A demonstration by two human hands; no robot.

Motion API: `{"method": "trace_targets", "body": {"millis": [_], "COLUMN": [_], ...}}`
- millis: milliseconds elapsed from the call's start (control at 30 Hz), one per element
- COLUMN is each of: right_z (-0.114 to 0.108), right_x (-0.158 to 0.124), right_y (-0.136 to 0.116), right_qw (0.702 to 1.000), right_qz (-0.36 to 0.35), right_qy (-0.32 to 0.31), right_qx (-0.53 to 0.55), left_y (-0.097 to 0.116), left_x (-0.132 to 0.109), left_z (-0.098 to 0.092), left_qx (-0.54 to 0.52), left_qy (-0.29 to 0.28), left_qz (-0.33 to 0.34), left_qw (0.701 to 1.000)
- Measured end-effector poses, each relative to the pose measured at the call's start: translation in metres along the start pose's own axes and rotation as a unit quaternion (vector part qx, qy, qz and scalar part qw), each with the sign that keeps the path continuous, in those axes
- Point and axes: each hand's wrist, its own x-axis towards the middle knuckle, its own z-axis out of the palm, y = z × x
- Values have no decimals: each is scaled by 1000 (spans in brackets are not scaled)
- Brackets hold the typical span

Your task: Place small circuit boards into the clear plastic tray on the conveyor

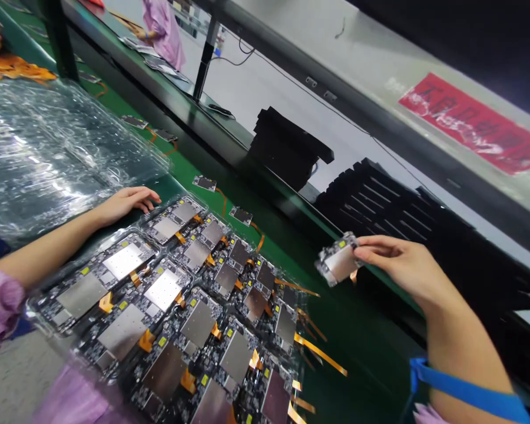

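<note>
Risk: right hand [401, 265] pinches circuit board [338, 264] at three o'clock by its edge, where it could slip; left hand [126, 203], open, rests on tray [44, 303] rim at ten o'clock.

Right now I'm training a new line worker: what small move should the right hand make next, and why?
Probably lower the circuit board onto the green belt: the right hand pinches it above the belt, where single boards already lie beyond the tray.

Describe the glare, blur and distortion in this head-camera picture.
Head view: strong white glare on the clear plastic trays and the metal shields of the circuit boards; the frame is tilted and stretched toward the edges; the board in the right hand is slightly soft; the left hand is sharp.
</note>
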Motion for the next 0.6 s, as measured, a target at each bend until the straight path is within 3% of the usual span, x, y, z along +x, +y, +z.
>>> {"method": "trace_targets", "body": {"millis": [67,133,233,300,433,500,600], "right_z": [13,41,88,111,129,129,127], "right_x": [-13,-17,-14,-13,-20,-22,-13], "right_y": [0,8,33,51,78,92,111], "right_qw": [993,979,964,961,985,998,991], "right_qz": [31,50,87,97,42,2,-74], "right_qy": [-115,-197,-246,-247,-162,-57,72], "right_qx": [24,22,51,77,47,-34,-81], "left_y": [3,10,30,48,79,84,78], "left_x": [-2,-6,-16,-27,-64,-83,-102], "left_z": [3,6,2,-11,-53,-73,-92], "left_qx": [13,40,126,203,370,451,556], "left_qy": [1,-15,-71,-77,28,97,162], "left_qz": [2,-8,-28,-13,51,61,28], "left_qw": [1000,999,989,976,927,885,815]}}
